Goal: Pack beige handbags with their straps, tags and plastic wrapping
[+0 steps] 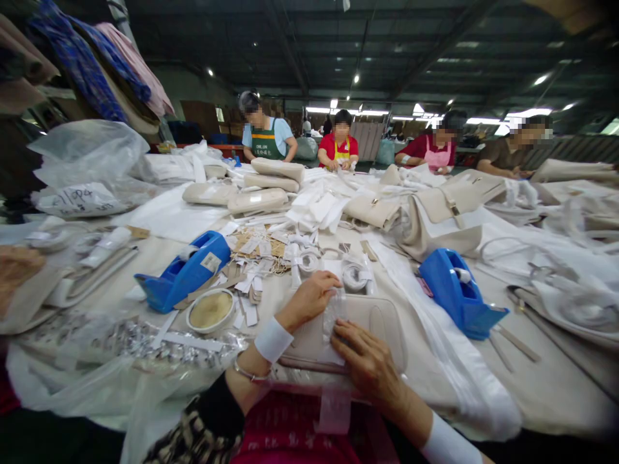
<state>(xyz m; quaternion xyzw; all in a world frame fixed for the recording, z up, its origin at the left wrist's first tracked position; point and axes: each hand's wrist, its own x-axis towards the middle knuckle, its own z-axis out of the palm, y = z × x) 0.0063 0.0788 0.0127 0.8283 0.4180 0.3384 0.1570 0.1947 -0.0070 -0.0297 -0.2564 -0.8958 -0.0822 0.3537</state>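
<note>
A red apron lies nearest the camera, at the bottom centre of the frame, with a clear flap hanging in front of it. Just above, in the lower centre, a flat beige bag lies on the cloth-covered table, and a clear strip runs up over its middle. The left hand reaches in over the bag's upper edge; its fingers are bent close together at the strip's top end, but I cannot tell whether they pinch it. The right hand lies on the bag's right half, fingers open and slightly bent, their tips on the strip.

Past the bag's upper edge sit 2 wrapped strap coils. To their left is a pile of paper tags, with a round dish below it. There are 2 blue tape dispensers, 1 left of centre and 1 on the right. A person's hand shows at the left edge.

More beige bags lie across the middle of the frame; behind them, 4 people stand or sit along the far side. Clothes hang in the upper left.
</note>
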